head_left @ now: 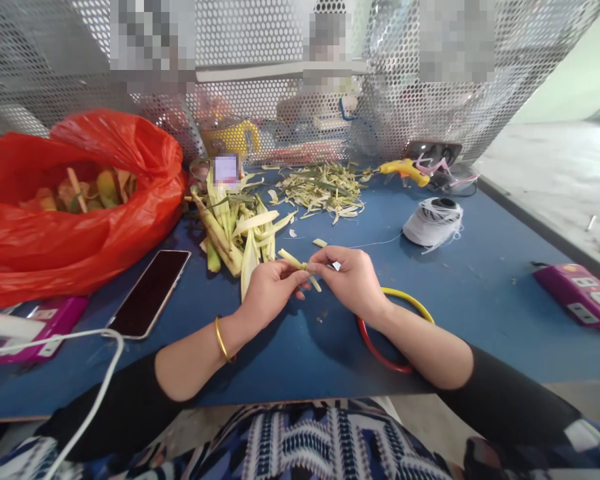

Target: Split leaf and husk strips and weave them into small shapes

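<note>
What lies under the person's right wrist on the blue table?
A hoop, red near side, yellow far side, flat on the table. The arm of the right hand, pinching a leaf strip, hides where the colours meet.

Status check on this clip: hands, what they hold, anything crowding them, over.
Left hand and right hand both pinching one pale leaf strip above the blue table. Leaf pile just beyond. Ring under right wrist, not blocking.

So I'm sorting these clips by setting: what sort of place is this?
Likely a handicraft workbench: perforated metal screen, yellow hot-glue gun, white thread spool, pale green leaf strips heaped.
</note>
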`<state>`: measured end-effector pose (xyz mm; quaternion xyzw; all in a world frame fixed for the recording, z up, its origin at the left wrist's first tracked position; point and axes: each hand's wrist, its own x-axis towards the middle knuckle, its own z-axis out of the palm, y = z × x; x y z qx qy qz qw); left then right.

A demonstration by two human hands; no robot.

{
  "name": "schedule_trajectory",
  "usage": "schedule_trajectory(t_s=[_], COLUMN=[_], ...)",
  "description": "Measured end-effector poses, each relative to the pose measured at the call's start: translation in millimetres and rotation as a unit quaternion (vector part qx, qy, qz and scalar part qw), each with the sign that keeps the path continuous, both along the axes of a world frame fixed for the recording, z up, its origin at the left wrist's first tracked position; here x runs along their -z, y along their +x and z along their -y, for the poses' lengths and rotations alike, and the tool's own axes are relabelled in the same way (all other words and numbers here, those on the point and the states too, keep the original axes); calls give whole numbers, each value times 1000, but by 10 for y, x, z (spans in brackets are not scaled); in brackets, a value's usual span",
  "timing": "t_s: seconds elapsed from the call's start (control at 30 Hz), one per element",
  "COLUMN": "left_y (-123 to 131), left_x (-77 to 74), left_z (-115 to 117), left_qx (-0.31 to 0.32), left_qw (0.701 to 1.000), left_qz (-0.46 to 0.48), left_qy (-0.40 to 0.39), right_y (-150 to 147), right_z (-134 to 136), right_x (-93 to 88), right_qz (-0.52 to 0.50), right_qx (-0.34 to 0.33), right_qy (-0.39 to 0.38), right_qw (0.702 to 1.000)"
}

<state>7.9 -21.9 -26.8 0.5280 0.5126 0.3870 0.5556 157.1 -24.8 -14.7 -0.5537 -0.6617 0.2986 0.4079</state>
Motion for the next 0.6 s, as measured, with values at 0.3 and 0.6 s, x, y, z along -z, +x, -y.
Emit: schedule_trajectory(t_s=[0.3, 0.6], left_y=[-90, -30], left_x=[-37, 19], left_z=[-68, -9], left_qx=[87, 24], left_qw=[994, 999], left_qz=[47, -35], left_qy=[-40, 29], right_y=[44, 13], right_z=[-5, -20], right_x=[-44, 23], right_qz=[-24, -42], right_qx=[0, 14], right_qy=[-11, -62], right_qw=[1000, 997])
